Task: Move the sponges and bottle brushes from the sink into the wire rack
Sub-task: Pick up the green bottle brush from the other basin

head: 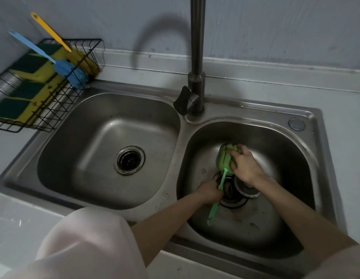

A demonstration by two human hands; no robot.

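Both hands are reaching down into the right bowl of the sink (308, 141). The right hand (244, 165) is lying over the soft head of the green brush (225, 158), with its fingers curled on it. The left hand (210, 191) is closing around the thin green handle, just below the right hand. The handle is sticking out past the left hand, toward the person. The brush is lying at the bottom of the bowl, and its head is pointing away from the person. Right under the hands the drain (235, 196) is showing, and a metal strainer (248, 190) is sitting tilted on it, beside the right wrist.

Far to the left of the hands, past the left bowl, the rack (44, 117) is sitting on the table (346, 97). Green and yellow sponges (26, 77) are lying in it. A blue brush (71, 74) and a yellow brush (82, 57) are leaning in it too, with their handles poking up and out to the left. The tap (197, 57) is standing behind the sink, up beyond the hands. Light sleeves (84, 248) are covering the upper arms.
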